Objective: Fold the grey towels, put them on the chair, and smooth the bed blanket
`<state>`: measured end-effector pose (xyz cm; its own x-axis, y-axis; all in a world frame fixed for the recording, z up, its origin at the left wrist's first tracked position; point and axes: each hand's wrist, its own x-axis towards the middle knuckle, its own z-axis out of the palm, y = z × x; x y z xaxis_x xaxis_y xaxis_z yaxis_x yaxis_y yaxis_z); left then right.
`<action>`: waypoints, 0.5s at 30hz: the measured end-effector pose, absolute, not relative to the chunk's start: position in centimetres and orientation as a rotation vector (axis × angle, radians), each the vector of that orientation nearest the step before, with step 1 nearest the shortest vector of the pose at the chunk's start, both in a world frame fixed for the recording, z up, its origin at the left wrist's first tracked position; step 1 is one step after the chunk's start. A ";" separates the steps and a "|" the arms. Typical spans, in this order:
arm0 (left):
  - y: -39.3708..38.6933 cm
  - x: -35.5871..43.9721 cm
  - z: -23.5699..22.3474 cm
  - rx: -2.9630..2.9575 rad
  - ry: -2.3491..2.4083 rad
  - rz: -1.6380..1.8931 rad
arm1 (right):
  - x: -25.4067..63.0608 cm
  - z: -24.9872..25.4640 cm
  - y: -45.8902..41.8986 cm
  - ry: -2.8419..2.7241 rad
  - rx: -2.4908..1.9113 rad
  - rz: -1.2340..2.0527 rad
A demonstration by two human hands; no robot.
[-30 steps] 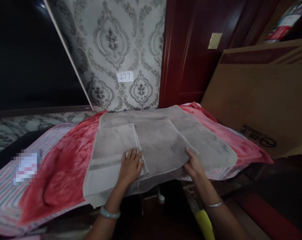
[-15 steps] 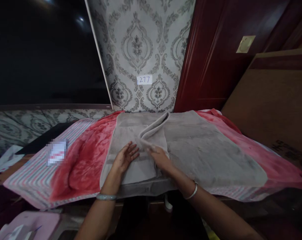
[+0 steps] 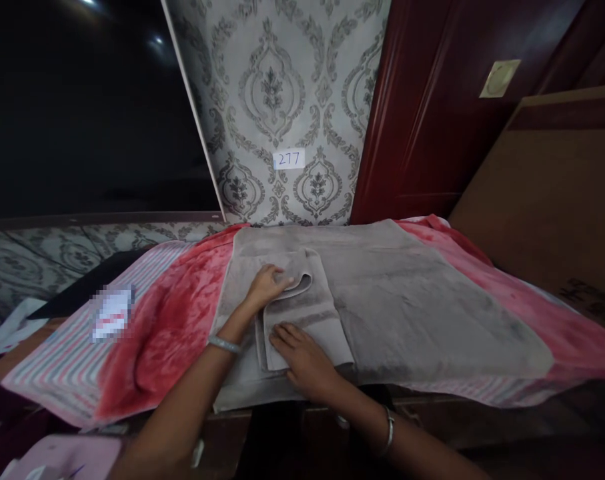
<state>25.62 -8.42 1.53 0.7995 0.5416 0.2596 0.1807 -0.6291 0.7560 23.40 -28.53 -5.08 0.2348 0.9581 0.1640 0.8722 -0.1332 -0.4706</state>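
Observation:
A soft grey towel [image 3: 315,333], folded into a layered strip, lies on a larger grey cloth [image 3: 422,313]. My left hand [image 3: 268,288] is at the strip's left side, thumb and fingers closed on a raised flap that curls into a loop at its right end. Nearer to me, my right hand [image 3: 305,360] rests flat on the folded towel with its fingers stretched out. Each wrist wears a bangle.
A red plush blanket [image 3: 177,320] and a striped cloth [image 3: 57,373] lie beneath the grey cloth. Behind are a patterned wall with a "277" label [image 3: 289,159], a dark screen [image 3: 82,107] and a red door [image 3: 432,100]. A cardboard box [image 3: 552,200] leans at right.
The towel's right-hand part has been folded over toward the left, making a narrower strip. My left hand moved up and right onto the flap; my right hand came down flat on the near part.

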 end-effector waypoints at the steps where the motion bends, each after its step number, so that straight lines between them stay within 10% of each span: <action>1: -9.1 26.5 2.2 2.353 0.529 0.575 | 23.3 -5.1 -28.6 -1.673 -2.049 0.234; 15: -5.9 32.3 7.2 2.470 0.742 0.489 | 23.8 -4.2 -28.6 -1.629 -1.997 0.217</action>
